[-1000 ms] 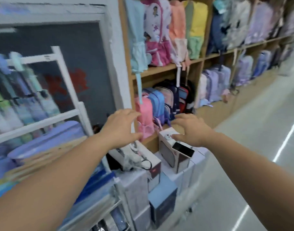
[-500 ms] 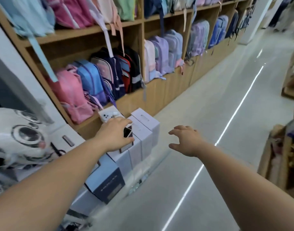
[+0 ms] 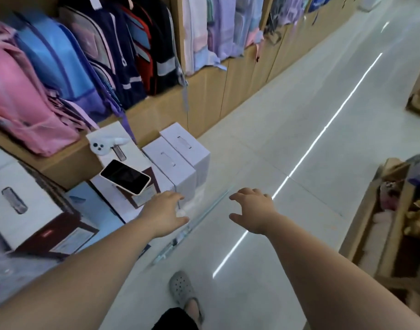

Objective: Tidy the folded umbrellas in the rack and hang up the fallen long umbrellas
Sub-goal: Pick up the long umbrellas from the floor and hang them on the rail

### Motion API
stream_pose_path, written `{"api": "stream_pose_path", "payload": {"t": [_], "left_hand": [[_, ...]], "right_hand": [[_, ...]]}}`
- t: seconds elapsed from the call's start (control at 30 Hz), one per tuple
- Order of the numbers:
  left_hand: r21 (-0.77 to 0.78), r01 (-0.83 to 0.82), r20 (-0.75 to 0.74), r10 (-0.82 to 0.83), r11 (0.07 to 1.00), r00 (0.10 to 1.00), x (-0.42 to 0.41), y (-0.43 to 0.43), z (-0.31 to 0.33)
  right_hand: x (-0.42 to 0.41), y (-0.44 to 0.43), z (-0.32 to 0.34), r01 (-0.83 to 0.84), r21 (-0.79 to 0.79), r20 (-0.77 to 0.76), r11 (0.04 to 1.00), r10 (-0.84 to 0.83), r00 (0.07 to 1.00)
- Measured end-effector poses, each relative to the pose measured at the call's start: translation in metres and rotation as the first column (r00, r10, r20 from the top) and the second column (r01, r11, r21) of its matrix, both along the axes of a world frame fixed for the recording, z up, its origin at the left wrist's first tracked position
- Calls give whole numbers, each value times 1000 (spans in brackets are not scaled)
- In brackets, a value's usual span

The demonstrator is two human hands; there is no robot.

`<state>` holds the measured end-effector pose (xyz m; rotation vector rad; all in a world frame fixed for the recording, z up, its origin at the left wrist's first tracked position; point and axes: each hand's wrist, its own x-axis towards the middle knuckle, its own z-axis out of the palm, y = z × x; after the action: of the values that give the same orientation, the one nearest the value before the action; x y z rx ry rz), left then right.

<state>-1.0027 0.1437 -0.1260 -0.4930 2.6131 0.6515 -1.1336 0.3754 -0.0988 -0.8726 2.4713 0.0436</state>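
At the far left a soft pink fabric backpack [image 3: 18, 98] and a blue and purple one [image 3: 56, 63] stand upright, packed side by side on the low light-wood shelf [image 3: 156, 115], fronts facing the aisle so shoppers can see them. In front of the shelf, white cardboard boxes [image 3: 180, 158] are stacked on the floor. A white handheld controller [image 3: 101, 145] and a black phone in a cream case [image 3: 125, 176] lie flat on one box top, probably parked there to leave both hands free. The left hand [image 3: 165, 214] reaches forward and down past the boxes, fingers loosely bent and thumb out, gripping nothing. Just beyond it a long, slim, see-through object [image 3: 204, 215] lies slanted on the pale glossy floor [image 3: 299, 139]. It looks like a fallen clear long umbrella, though blur makes that unsure. The right hand [image 3: 254, 213] hovers on its other side, fingers spread wide and hooked downward, also empty. Both hands seem set to scoop it up. The umbrella rack is out of view. At the right edge is an open light-wood bin [image 3: 375, 210] whose contents are too blurred to name.
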Motion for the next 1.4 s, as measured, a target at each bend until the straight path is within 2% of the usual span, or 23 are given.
{"api": "stream_pose_path", "payload": {"t": [0.17,0.33,0.57,0.77,0.97,1.13,1.27,1.4], "left_hand": [[35,-88,119,83,996,989,-36,-21,-50],[93,-242,182,222,966,958,-61,-33,-128],[69,-385,291,351,920,890,-91,-44,-304],[109,-404,355,344,908,869,-110,-42,-469],[103,-396,412,324,912,852,-128,-44,-610],[12,-243,458,211,970,863,-128,-46,-697],[19,-282,472,240,959,849,-116,-39,-740],[1,-344,361,321,939,876,-106,-36,-757]], "right_hand": [[-58,-23,-52,-38,1,75,999,37,997],[-115,-46,-150,-92,7,162,996,90,983],[-177,-83,-354,-162,32,283,986,147,948],[-199,-89,-528,-199,52,340,979,170,925],[-215,-108,-664,-263,18,333,965,243,911],[-219,-114,-742,-377,18,330,926,351,876],[-222,-119,-776,-392,-7,300,920,376,877],[-220,-125,-794,-342,-53,261,938,344,902]]}}
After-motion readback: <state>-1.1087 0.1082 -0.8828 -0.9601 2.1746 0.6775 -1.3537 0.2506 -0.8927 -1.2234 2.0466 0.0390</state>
